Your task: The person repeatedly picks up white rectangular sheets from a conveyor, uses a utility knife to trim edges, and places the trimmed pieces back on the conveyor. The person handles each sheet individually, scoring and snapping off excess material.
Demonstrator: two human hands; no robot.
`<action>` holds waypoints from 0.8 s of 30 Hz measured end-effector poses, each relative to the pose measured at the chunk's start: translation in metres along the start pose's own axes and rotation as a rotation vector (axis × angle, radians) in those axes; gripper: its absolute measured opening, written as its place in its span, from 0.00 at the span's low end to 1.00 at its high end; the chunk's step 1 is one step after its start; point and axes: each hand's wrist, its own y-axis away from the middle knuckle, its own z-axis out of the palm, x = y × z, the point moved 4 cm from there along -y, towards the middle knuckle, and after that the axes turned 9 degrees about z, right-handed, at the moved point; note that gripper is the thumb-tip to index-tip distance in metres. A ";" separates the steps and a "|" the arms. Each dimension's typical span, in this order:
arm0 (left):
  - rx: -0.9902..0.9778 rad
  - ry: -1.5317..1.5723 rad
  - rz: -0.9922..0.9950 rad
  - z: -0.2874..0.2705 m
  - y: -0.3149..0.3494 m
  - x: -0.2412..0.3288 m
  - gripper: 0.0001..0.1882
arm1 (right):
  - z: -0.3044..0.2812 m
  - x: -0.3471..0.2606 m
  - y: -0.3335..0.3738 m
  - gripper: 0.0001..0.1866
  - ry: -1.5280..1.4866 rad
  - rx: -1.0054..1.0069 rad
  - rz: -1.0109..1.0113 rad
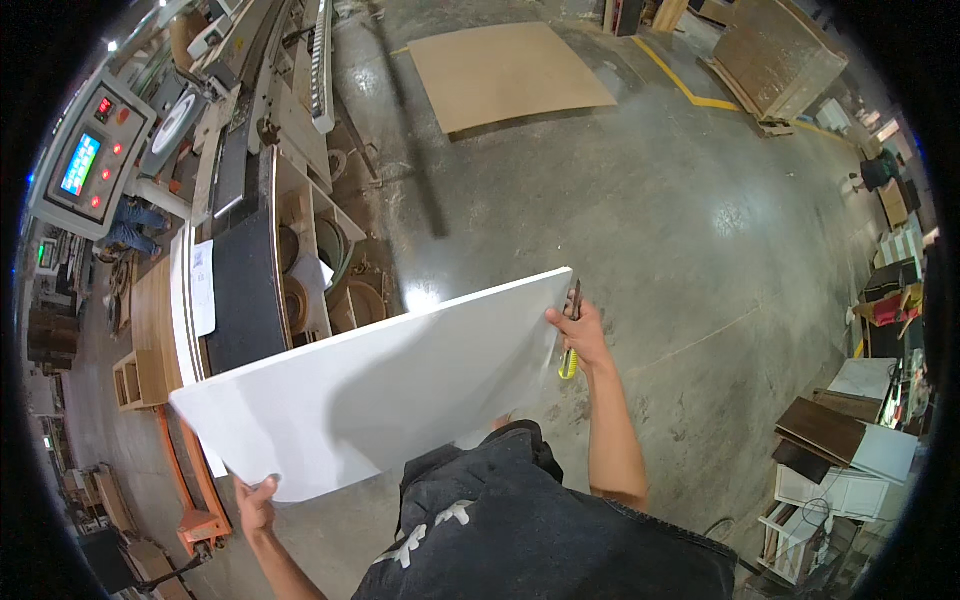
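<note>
I hold a large white board (380, 390) flat in front of my body, tilted slightly up to the right. My left hand (256, 503) grips its lower left corner from below. My right hand (580, 332) grips the board's right edge and also holds a yellow-handled utility knife (570, 345), whose dark blade end points up along the edge. My dark clothing (520, 520) fills the lower middle of the picture.
A long woodworking machine (260, 120) with a control panel and screen (90, 160) runs along the left. A brown sheet (505, 72) lies on the concrete floor ahead. Stacked panels (850, 440) sit at the right, a wooden crate (780, 55) at far right top.
</note>
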 end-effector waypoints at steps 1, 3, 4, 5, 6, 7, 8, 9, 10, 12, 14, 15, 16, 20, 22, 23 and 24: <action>-0.008 0.044 0.072 -0.026 -0.014 -0.012 0.63 | 0.005 -0.013 0.003 0.28 -0.008 -0.030 -0.052; -0.010 0.030 0.162 -0.044 -0.034 -0.009 0.62 | 0.013 -0.027 0.009 0.30 -0.001 -0.053 -0.140; -0.004 0.011 0.205 -0.057 -0.041 -0.003 0.61 | 0.023 -0.036 0.019 0.30 0.026 -0.045 -0.164; -0.016 -0.029 0.224 -0.073 -0.054 0.002 0.60 | 0.034 -0.047 0.027 0.31 0.055 -0.037 -0.192; -0.027 -0.071 0.243 -0.090 -0.068 0.008 0.58 | 0.044 -0.053 0.035 0.31 0.077 -0.026 -0.219; -0.039 -0.111 0.260 -0.099 -0.081 0.014 0.57 | 0.054 -0.057 0.043 0.32 0.101 -0.014 -0.248; -0.041 -0.209 0.156 -0.099 -0.093 0.030 0.54 | 0.062 -0.057 0.050 0.32 0.131 0.006 -0.274; -0.045 -0.197 0.280 -0.089 -0.111 0.050 0.51 | 0.071 -0.054 0.052 0.32 0.088 0.006 -0.292; -0.046 -0.188 0.401 -0.074 -0.129 0.078 0.48 | 0.085 -0.049 0.055 0.31 0.044 0.001 -0.307; -0.138 -0.143 0.496 -0.050 -0.171 0.126 0.30 | 0.115 -0.027 0.062 0.28 -0.018 -0.033 -0.203; -0.140 -0.265 0.436 -0.045 -0.254 0.122 0.27 | 0.134 0.020 0.060 0.25 0.142 0.195 -0.115; -0.190 -0.454 0.370 -0.063 -0.316 0.105 0.32 | 0.154 0.049 0.062 0.24 0.048 0.202 -0.021; -0.148 -0.511 0.423 -0.062 -0.365 0.089 0.33 | 0.171 0.081 0.066 0.22 -0.044 0.207 0.074; -0.325 -0.796 0.446 0.008 -0.494 0.051 0.49 | 0.232 0.169 0.106 0.14 -0.128 0.184 0.310; -0.393 -0.895 0.468 0.041 -0.522 0.036 0.51 | 0.255 0.210 0.122 0.13 -0.138 0.128 0.360; -0.410 -0.896 0.510 0.053 -0.532 0.029 0.50 | 0.264 0.232 0.129 0.12 -0.145 0.121 0.398; -0.420 -0.912 0.473 0.064 -0.538 0.023 0.49 | 0.275 0.241 0.135 0.12 -0.183 0.105 0.410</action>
